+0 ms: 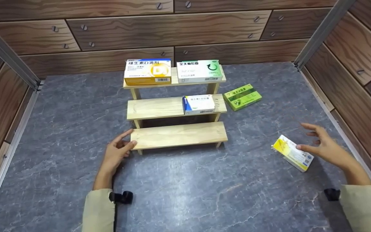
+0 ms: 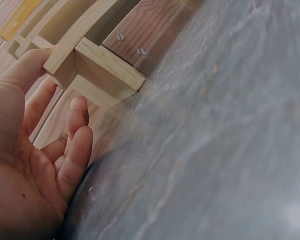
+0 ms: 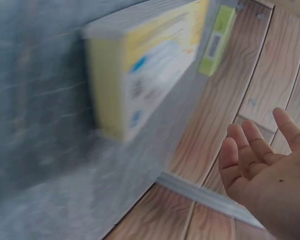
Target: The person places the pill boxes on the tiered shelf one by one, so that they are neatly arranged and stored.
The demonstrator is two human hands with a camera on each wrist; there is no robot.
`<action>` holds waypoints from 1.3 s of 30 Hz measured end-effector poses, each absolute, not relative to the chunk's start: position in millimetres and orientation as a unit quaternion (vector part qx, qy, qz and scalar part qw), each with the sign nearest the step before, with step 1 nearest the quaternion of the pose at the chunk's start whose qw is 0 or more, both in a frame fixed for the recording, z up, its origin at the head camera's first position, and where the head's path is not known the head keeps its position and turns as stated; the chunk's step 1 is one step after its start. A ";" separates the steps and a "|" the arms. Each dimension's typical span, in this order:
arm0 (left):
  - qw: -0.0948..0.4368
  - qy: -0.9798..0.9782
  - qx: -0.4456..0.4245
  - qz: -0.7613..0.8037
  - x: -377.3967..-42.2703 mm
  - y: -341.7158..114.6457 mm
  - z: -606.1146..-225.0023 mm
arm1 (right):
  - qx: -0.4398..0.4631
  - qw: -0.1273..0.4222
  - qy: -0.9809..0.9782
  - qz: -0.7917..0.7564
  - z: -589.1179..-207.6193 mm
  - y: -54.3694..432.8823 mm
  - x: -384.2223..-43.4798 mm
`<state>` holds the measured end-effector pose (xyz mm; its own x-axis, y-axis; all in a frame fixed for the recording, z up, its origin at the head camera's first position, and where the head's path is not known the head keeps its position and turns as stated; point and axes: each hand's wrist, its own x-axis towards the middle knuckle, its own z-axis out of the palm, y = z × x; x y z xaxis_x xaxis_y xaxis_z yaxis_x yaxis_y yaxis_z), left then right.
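Observation:
My left hand (image 1: 114,154) holds the left end of the lowest step of a three-tier wooden stand (image 1: 179,135), thumb at the front corner and forefinger at the back one. In the left wrist view the other fingers (image 2: 76,155) are bent loosely below the board. Over on the right, my right hand (image 1: 328,149) hovers by a yellow-and-white medicine box (image 1: 292,154) lying on the floor. Its thumb overlaps the box's edge in the head view; whether they touch I cannot tell. In the right wrist view the fingers (image 3: 255,142) are spread apart from the box.
On the top tier sit an orange-and-white box (image 1: 142,71) and a green-and-white box (image 1: 198,70). A blue-and-white box (image 1: 200,103) is on the middle tier's right half. A green box (image 1: 242,96) lies right of the stand. Wood-patterned walls (image 1: 169,30) enclose the grey marbled surface (image 1: 172,193).

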<state>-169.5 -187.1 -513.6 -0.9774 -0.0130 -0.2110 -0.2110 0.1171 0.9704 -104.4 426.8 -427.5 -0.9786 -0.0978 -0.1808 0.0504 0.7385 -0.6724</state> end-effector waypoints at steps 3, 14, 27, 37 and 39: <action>0.077 0.744 -0.072 0.660 -169.1 -187.3 -513.7 | 0.003 0.113 0.925 -0.362 -436.1 434.9 -99.1; 0.068 0.749 -0.075 0.655 -169.4 -187.4 -513.2 | 0.012 0.146 0.930 -0.337 -462.7 447.3 -87.3; 0.066 0.744 -0.077 0.660 -169.1 -186.4 -512.8 | -0.003 0.125 0.939 -0.320 -476.8 450.4 -80.8; 0.068 0.742 -0.079 0.662 -170.1 -186.9 -515.5 | -0.024 0.096 0.944 -0.313 -479.2 451.7 -80.6; 0.068 0.742 -0.079 0.662 -170.5 -186.9 -515.5 | -0.024 0.092 0.947 -0.307 -480.1 451.6 -79.8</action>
<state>-170.5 -186.9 -515.5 -0.9784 -0.0274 -0.2049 -0.2067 0.1113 0.9721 -79.8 451.6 -480.1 -0.9818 -0.1026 -0.1596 0.0108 0.8097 -0.5867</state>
